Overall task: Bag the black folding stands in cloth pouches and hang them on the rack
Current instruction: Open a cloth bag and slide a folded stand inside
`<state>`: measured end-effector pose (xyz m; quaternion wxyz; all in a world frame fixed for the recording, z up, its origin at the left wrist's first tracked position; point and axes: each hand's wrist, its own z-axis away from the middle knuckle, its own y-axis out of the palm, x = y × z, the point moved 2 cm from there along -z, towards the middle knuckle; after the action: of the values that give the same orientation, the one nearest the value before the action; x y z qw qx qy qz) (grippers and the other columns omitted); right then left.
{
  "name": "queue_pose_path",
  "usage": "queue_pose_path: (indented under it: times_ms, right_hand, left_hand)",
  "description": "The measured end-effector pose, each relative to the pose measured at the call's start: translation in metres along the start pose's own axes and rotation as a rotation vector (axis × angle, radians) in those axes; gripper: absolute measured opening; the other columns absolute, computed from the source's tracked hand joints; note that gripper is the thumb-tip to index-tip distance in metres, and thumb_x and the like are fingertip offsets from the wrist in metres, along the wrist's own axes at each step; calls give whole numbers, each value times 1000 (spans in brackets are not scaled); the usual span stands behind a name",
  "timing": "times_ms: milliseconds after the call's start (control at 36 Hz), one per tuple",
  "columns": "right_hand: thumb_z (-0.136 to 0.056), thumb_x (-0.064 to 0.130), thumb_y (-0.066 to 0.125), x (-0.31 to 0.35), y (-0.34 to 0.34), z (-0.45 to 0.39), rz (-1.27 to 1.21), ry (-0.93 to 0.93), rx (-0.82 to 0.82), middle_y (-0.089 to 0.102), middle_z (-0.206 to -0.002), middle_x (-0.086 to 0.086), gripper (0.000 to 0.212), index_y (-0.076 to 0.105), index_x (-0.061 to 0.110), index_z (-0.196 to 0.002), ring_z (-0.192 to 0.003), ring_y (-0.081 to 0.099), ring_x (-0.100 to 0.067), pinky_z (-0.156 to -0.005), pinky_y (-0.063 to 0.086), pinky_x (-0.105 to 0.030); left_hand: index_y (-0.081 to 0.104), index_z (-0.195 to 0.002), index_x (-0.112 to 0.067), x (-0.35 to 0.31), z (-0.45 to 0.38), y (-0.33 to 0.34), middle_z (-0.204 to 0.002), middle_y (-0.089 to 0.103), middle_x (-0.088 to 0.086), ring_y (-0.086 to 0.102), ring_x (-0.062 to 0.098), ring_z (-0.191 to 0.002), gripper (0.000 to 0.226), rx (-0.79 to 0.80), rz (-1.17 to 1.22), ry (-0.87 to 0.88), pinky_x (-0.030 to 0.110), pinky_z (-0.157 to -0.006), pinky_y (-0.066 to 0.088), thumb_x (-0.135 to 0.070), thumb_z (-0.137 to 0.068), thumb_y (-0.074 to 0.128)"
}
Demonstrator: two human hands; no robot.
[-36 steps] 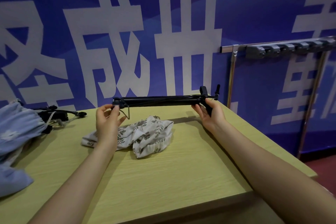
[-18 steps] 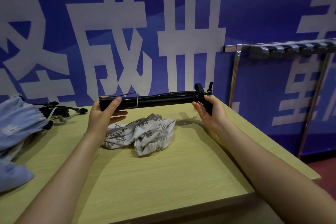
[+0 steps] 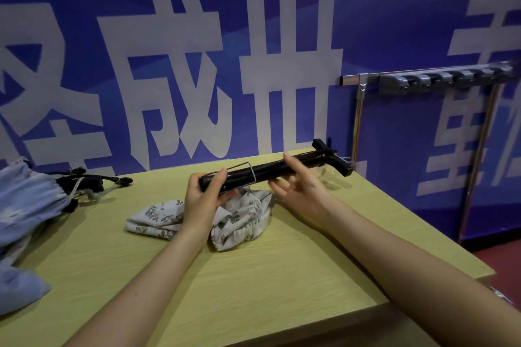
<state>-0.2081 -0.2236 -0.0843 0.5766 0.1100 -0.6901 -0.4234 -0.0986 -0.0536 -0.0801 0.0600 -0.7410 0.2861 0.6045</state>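
Left hand (image 3: 207,194) curls round the black folded metal stand (image 3: 270,170); right hand (image 3: 298,187) spread, fingertips touching. Its unsupported far end might dip and hit the counter (image 3: 282,276).

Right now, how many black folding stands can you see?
2: one stand gripped by the left hand above the table; another lying at the table's far left, partly hidden by blue cloth.

Staged demo room | blue banner (image 3: 394,22) with big white characters | pale wood worktop (image 3: 253,276) | chrome rack (image 3: 363,80)
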Motion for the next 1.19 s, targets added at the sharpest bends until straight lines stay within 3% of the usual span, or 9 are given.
queue_pose_path:
  times_ms: [56,222,444,500,611,694,778,861,1194]
  right_hand:
    - [-85,24,74,-10,3,1,235,44,112,58,-134,-16,56,50,13,-135,-121,59,-27,-105,46,-41]
    - [-86,25,70,-12,10,-4,228,-26,113,66,-118,-17,34,62,4,-113,-107,67,-26,-97,50,-35]
    - [-82,23,75,-5,10,-4,366,-139,77,66,-116,-26,56,54,-8,-123,-106,65,-32,-105,46,-45]
    - [-85,16,72,2,10,-6,425,-225,2,67,-114,-25,50,51,-9,-123,-102,69,-31,-94,54,-41]
    - [-83,11,74,24,6,-9,439,-352,-133,67,-112,-22,49,49,-6,-121,-96,71,-29,-78,60,-34]
    - [-80,12,77,37,-2,-8,486,-413,-232,67,-109,-19,50,50,-4,-118,-97,70,-29,-78,60,-36]
    - [-80,10,77,46,-11,-5,506,-454,-311,66,-100,-13,39,51,2,-107,-90,71,-23,-70,60,-28]
    - [-80,11,77,52,-20,-5,487,-461,-351,65,-101,-11,36,50,8,-103,-87,70,-17,-74,60,-29]
    - [-78,21,80,36,-25,-11,614,-391,-302,66,-111,-14,58,47,3,-120,-92,72,-20,-79,60,-33]
  left_hand:
    - [51,-105,-5,1,3,8,-107,63,14,70,25,-96,28,39,-2,20,31,-74,59,-22,-88,66]
    - [52,-109,-8,0,8,16,-99,65,7,70,7,-78,30,110,-171,94,20,-64,55,-23,-88,67]
    - [50,-110,-23,2,10,17,-101,63,1,67,13,-90,33,223,-431,152,31,-79,57,-35,-85,68]
    - [48,-115,-25,3,10,16,-103,62,-3,66,13,-93,44,281,-499,166,31,-81,55,-45,-81,69]
    - [39,-125,-31,4,12,12,-121,42,-11,44,4,-112,71,255,-737,404,16,-89,38,-69,-68,58]
    - [48,-100,-28,-7,18,10,-100,45,-9,44,7,-94,44,221,-853,707,14,-77,38,-63,-76,57]
    - [54,-76,-24,-5,24,11,-81,48,-13,45,8,-79,32,475,-1075,886,25,-65,42,-56,-82,56]
    - [61,-82,-30,6,23,11,-86,52,-16,47,7,-84,35,572,-1272,814,29,-68,42,-62,-82,48]
    - [55,-95,-36,1,13,2,-79,59,-14,59,10,-76,16,253,-1227,260,32,-69,51,-40,-85,67]
